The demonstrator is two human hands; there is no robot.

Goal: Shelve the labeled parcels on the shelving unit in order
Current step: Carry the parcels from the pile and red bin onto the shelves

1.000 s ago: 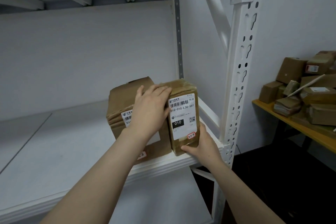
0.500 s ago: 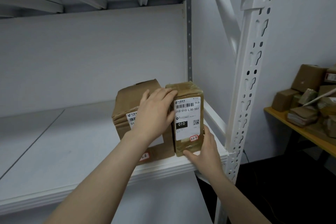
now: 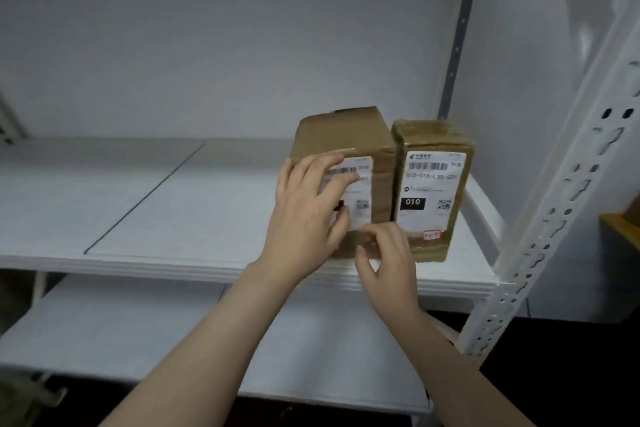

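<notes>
The bigger cardboard box (image 3: 343,135) stands on the white shelf board (image 3: 173,204), toward its 3 o'clock end. The narrow taped parcel (image 3: 431,191) stands upright at 3 o'clock of it, side touching side, near the perforated post (image 3: 554,218). The left hand (image 3: 308,218) lies flat on the front face of the box, fingers spread over its label, pressing and not gripping. The right hand (image 3: 388,260), at 5 o'clock of the left one, puts bent fingertips on the lower front of the same box; if it pinches something there I cannot tell. I judge the box stiff and rather light, with dry cardboard that does not slip; the best hold is palms on two opposite sides. The narrow parcel is wrapped in glossy tape, so it may be more slippery and tip easily.
</notes>
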